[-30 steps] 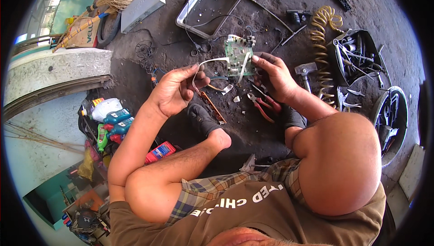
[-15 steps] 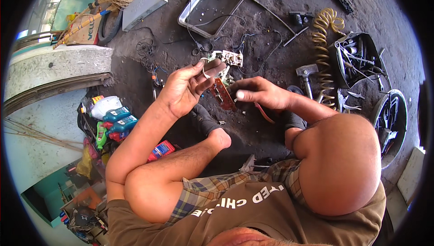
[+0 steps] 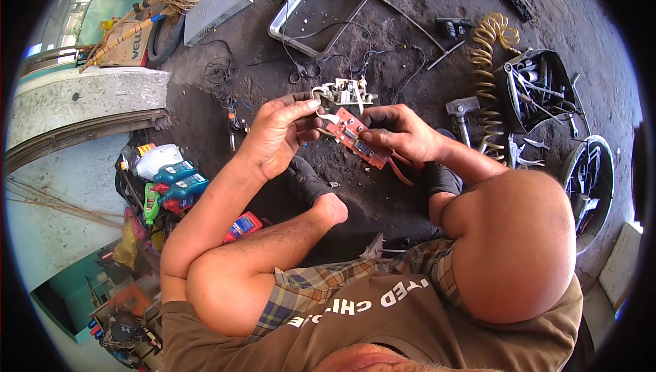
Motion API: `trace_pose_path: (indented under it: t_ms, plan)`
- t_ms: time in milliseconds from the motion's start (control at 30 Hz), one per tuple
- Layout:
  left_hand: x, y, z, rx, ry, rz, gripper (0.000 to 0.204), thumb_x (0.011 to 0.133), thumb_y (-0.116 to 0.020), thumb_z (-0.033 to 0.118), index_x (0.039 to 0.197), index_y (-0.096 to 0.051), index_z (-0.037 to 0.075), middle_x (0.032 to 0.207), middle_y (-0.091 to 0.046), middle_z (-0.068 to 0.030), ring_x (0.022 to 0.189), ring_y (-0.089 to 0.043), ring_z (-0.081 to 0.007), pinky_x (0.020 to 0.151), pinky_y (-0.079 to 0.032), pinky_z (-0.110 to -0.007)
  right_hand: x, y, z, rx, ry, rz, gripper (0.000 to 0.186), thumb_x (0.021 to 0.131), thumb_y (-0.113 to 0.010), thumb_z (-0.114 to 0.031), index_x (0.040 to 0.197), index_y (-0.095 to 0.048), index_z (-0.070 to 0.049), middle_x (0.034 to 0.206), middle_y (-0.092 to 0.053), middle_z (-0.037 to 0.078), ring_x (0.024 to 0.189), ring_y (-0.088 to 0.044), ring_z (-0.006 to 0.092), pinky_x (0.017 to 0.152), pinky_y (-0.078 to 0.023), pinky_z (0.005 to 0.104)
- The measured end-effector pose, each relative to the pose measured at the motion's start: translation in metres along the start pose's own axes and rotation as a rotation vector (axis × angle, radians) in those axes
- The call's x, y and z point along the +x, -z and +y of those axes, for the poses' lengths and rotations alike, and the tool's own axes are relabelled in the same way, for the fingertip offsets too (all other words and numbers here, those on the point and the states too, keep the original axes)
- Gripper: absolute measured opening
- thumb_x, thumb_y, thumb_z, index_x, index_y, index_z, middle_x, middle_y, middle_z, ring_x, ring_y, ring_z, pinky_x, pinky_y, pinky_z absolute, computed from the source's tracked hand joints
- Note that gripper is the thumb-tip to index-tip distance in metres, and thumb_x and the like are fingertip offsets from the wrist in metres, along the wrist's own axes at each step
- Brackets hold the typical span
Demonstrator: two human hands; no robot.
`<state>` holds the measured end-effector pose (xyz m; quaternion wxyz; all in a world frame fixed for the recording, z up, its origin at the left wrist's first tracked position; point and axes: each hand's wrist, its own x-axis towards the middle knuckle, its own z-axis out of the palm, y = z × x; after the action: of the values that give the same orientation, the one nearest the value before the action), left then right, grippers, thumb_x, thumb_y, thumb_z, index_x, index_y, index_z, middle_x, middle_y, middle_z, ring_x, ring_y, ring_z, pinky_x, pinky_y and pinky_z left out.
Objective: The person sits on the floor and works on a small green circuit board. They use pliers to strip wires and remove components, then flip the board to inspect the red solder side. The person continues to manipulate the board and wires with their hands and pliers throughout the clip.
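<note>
A reddish circuit board (image 3: pixel 352 141) with small dark parts is tilted between my hands, above the dark ground. My right hand (image 3: pixel 404 134) grips its right side, thumb on the top face. At the board's upper left end, my left hand (image 3: pixel 275 134) pinches a white flat cable (image 3: pixel 328 118) between thumb and fingers. Just beyond lies a second, pale board assembly (image 3: pixel 347 92) with white wires and mounted parts. Red-handled pliers (image 3: pixel 400 172), partly hidden, lie below my right hand.
A metal tray (image 3: pixel 275 30) with small bits lies ahead. To the right are a hammer (image 3: pixel 463 107), a coiled yellow hose (image 3: pixel 484 64), a cut-open container of tools (image 3: pixel 509 71) and a round tub (image 3: pixel 610 174). Bottles (image 3: pixel 183 184) stand left, and a grey casing (image 3: pixel 219 6) lies farther off.
The reddish board has turned its face up and shifted right. My left fingers, spread before, have closed on the white cable. My right hand has moved slightly up with the board.
</note>
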<state>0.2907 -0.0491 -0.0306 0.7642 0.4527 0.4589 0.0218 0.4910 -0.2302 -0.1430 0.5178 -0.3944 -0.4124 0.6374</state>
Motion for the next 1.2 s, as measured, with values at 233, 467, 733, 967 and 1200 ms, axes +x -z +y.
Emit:
trace_pose_path:
  t_ms: [233, 467, 733, 967, 1200]
  plan:
    - [-0.005, -0.008, 0.002, 0.118, -0.048, 0.004, 0.030, 0.102, -0.073, 0.017, 0.127, -0.069, 0.000, 0.105, -0.076, -0.0076, 0.091, -0.073, -0.0151, 0.075, -0.058, -0.030, -0.005, 0.002, -0.008, 0.006, -0.035, 0.057, 0.029, 0.110, -0.066, -0.029, 0.117, -0.070, -0.001, 0.089, -0.071, 0.001, 0.079, -0.065, 0.0069, 0.069, -0.054, 0.0277]
    - [0.001, -0.003, -0.009, 0.605, -0.329, -0.081, 0.028, 0.105, -0.068, 0.022, 0.120, -0.074, -0.002, 0.118, -0.077, -0.0060, 0.102, -0.069, -0.0131, 0.084, -0.054, -0.027, -0.005, 0.002, -0.009, 0.031, -0.028, 0.045, 0.029, 0.110, -0.064, -0.027, 0.120, -0.070, -0.001, 0.092, -0.070, 0.000, 0.080, -0.061, 0.0063, 0.069, -0.053, 0.0278]
    - [-0.004, -0.007, -0.004, 0.654, -0.270, -0.169, 0.018, 0.100, -0.071, 0.013, 0.100, -0.075, -0.005, 0.098, -0.075, -0.0066, 0.089, -0.064, -0.0090, 0.082, -0.050, -0.025, -0.006, 0.007, -0.002, 0.097, -0.102, 0.097, 0.036, 0.109, -0.064, -0.029, 0.123, -0.070, 0.003, 0.096, -0.073, 0.005, 0.080, -0.066, 0.0097, 0.068, -0.055, 0.0292]
    - [-0.006, 0.000, -0.006, 0.614, -0.348, -0.088, 0.012, 0.098, -0.073, 0.011, 0.095, -0.075, -0.001, 0.082, -0.068, 0.0001, 0.077, -0.060, -0.0057, 0.072, -0.047, -0.024, 0.002, 0.005, 0.003, 0.469, -0.135, 0.432, 0.039, 0.111, -0.053, -0.025, 0.125, -0.067, 0.009, 0.101, -0.075, 0.015, 0.081, -0.073, 0.0212, 0.074, -0.062, 0.0373]
    - [-0.012, -0.005, -0.001, 0.650, -0.397, -0.029, 0.013, 0.098, -0.074, 0.012, 0.091, -0.074, 0.000, 0.079, -0.067, 0.0015, 0.070, -0.058, -0.0045, 0.064, -0.046, -0.023, -0.004, 0.010, -0.007, 0.600, -0.063, 0.300, 0.036, 0.110, -0.054, -0.026, 0.120, -0.066, 0.006, 0.098, -0.074, 0.016, 0.076, -0.071, 0.0227, 0.073, -0.059, 0.0372]
